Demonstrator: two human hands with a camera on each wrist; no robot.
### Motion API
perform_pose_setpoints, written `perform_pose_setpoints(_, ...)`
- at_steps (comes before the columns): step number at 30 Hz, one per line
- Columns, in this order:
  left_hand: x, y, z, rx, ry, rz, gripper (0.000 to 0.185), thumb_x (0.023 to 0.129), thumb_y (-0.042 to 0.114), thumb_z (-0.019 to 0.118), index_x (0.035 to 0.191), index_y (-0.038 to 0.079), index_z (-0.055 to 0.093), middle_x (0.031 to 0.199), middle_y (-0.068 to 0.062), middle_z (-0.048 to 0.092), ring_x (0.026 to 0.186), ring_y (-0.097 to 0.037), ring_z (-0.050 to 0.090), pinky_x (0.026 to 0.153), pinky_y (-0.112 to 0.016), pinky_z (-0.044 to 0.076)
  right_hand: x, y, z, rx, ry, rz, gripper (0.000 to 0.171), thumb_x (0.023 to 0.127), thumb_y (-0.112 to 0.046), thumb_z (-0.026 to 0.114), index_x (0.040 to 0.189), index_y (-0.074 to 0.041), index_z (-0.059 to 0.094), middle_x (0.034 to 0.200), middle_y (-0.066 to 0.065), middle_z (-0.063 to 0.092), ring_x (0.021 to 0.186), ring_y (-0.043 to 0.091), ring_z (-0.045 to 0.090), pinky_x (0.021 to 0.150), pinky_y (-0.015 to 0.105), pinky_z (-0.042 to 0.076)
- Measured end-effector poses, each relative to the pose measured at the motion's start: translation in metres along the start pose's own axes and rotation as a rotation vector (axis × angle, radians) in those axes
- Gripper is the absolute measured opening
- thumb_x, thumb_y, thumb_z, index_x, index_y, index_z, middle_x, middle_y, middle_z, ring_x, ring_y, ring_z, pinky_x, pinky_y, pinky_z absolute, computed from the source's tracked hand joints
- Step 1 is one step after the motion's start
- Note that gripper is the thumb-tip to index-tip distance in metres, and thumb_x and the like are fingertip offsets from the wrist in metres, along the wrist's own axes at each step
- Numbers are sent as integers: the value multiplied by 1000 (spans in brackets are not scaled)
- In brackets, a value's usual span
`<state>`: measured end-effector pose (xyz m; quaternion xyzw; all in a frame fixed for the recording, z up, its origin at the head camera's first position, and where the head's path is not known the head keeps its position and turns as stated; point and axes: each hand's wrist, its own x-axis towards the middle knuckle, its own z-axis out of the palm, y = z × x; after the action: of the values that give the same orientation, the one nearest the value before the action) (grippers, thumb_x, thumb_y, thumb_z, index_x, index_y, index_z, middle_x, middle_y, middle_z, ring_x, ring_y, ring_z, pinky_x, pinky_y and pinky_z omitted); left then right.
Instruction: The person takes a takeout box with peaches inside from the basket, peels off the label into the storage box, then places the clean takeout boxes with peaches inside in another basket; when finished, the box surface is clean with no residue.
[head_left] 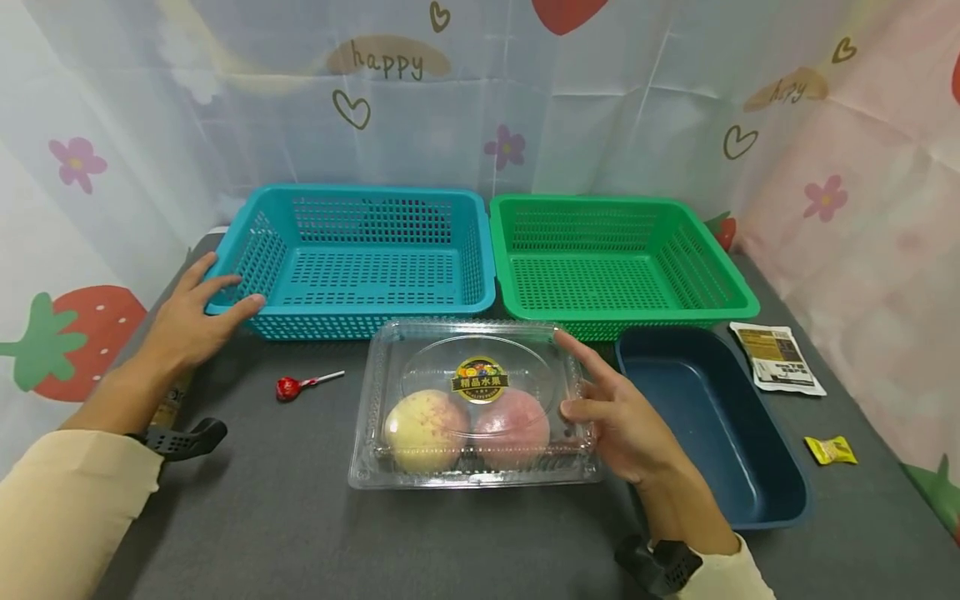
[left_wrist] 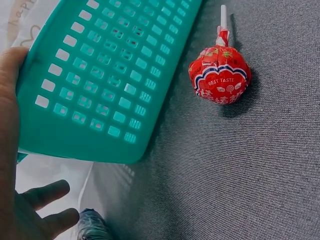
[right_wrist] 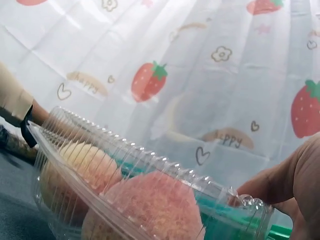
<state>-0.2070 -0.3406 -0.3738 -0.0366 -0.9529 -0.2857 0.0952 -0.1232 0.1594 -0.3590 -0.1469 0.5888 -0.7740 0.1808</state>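
At the left front corner of a blue perforated basket (head_left: 375,321), my left hand (head_left: 195,321) has its fingers spread, the thumb at the rim. In the left wrist view the thumb meets the basket wall (left_wrist: 95,95) while two fingers reach past its end. My right hand (head_left: 626,408) grips the right side of a clear plastic fruit box (head_left: 480,479), index finger along the lid. Inside lie two peach-like fruits, one yellowish (head_left: 426,429) and one pink (head_left: 512,429), under a round black-and-gold label (head_left: 480,381). A red-wrapped lollipop (head_left: 287,388) lies between my left hand and the box.
A green perforated basket (head_left: 626,315) stands beside the blue one at the back. To the right are a dark blue tub (head_left: 720,417), a white-and-brown packet (head_left: 777,358) and a yellow-wrapped candy (head_left: 831,450). A bottle-like item (left_wrist: 92,225) is partly hidden by my left forearm. Printed curtains hang behind.
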Motion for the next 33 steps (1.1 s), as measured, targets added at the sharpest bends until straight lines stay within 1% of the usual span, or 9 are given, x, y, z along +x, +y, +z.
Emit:
perform_pose_setpoints(5,1,0,1,-6,4,2,69,97,46,49,140,-7,40,159,-17,3,136,-54,12,95,-76,20,1,8,-1,-12,25,38,79,87,13,52,154,-19,25,113,22,47,76,16,54,67,30,48)
perform_pose_setpoints(9,1,0,0,-1,8,-3,69,97,47,49,140,-7,40,159,-17,3,136,-53,11,95,-76,19,3,14,-3,21,9,63,80,88,13,51,155,-19,22,116,23,48,87,22,57,70,33,52)
perform_pose_setpoints(12,0,0,0,3,9,-4,69,97,47,49,140,-7,40,159,-17,3,136,-53,11,95,-76,19,5,17,-4,7,25,73,80,87,14,51,155,-19,23,120,24,47,91,24,58,71,34,52)
perform_pose_setpoints(18,0,0,2,-3,6,2,69,98,45,49,140,-7,39,159,-18,3,138,-52,8,95,-76,18,5,20,-7,-32,67,83,79,87,14,51,154,-19,25,113,24,47,84,24,55,67,33,50)
perform_pose_setpoints(23,-1,-1,0,4,2,-6,69,98,45,48,141,-7,38,159,-18,2,137,-53,7,94,-77,19,6,19,-7,-43,73,122,78,88,12,50,154,-22,26,126,30,37,90,28,51,69,39,49)
perform_pose_setpoints(26,0,0,-1,6,-14,-11,70,98,46,48,142,-7,38,159,-18,1,137,-54,8,93,-77,20,5,18,-7,-79,83,130,77,89,11,50,154,-24,27,131,30,30,88,29,48,67,40,47)
perform_pose_setpoints(28,1,1,-2,14,-27,-16,71,98,47,47,143,-6,36,159,-19,0,136,-54,8,93,-77,20,4,17,-7,-124,97,134,77,89,10,51,154,-25,28,120,26,35,81,26,44,61,37,43)
perform_pose_setpoints(30,1,2,-3,31,-39,-22,74,97,49,47,146,-4,33,158,-20,0,136,-55,7,93,-77,19,3,16,-6,-157,112,141,76,89,9,52,153,-27,30,102,20,38,73,23,39,56,34,38)
perform_pose_setpoints(33,-1,9,-7,64,-39,-25,78,96,52,48,150,1,25,158,-22,-1,136,-55,5,92,-78,18,2,15,-6,-194,140,155,75,90,8,54,152,-29,32,84,12,32,68,21,34,52,33,34)
